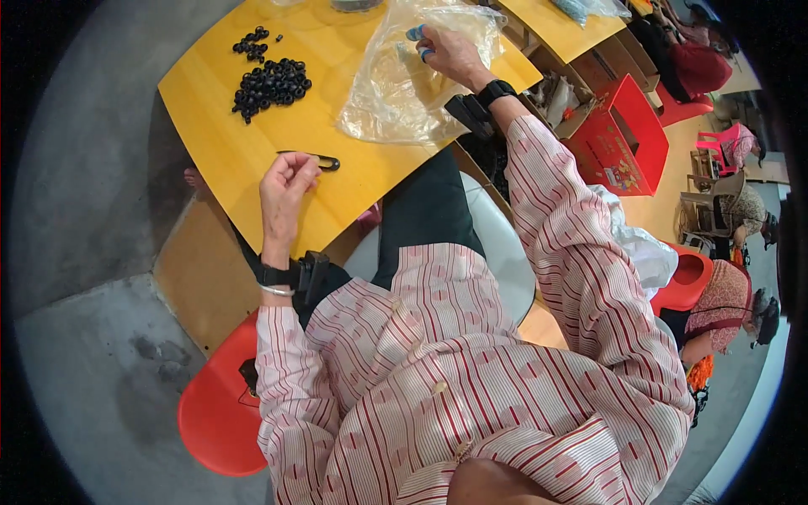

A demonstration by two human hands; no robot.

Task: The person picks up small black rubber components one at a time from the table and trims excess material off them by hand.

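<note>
On the yellow bench, the right hand pinches the clear plastic bag at one o'clock, while the left hand pinches a small black part at ten o'clock, below the black rings.

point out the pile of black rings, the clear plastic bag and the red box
pile of black rings (271, 86), head view, middle of the heap
clear plastic bag (396, 88), head view, its crumpled middle
red box (637, 139), head view, its side wall

Red cardboard box beside yellow table; red stool; pink chair far off.
</note>
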